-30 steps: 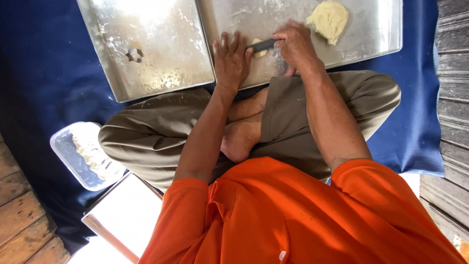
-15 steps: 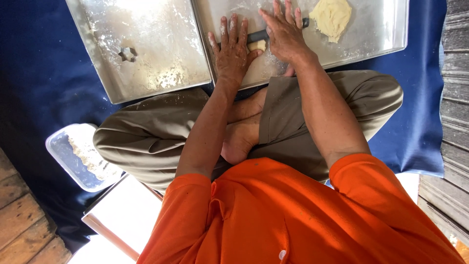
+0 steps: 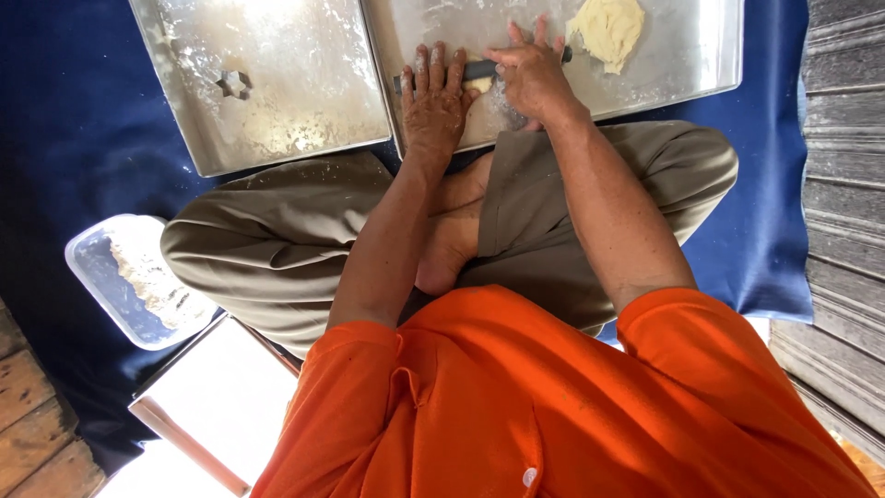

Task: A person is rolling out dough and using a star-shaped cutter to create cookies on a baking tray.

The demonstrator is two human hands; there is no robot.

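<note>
Hands (image 3: pixel 433 92) slid nearer, hiding dough (image 3: pixel 477 85) perhaps.

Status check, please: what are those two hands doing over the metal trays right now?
Left hand and right hand flat on a dark rolling pin, open-palmed. Small dough piece under it, on the right tray. Bigger dough lump sits apart; nothing blocks.

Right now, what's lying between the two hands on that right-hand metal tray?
In the head view, a small piece of dough lies between the left hand and right hand, under the dark roller both hands press.
</note>
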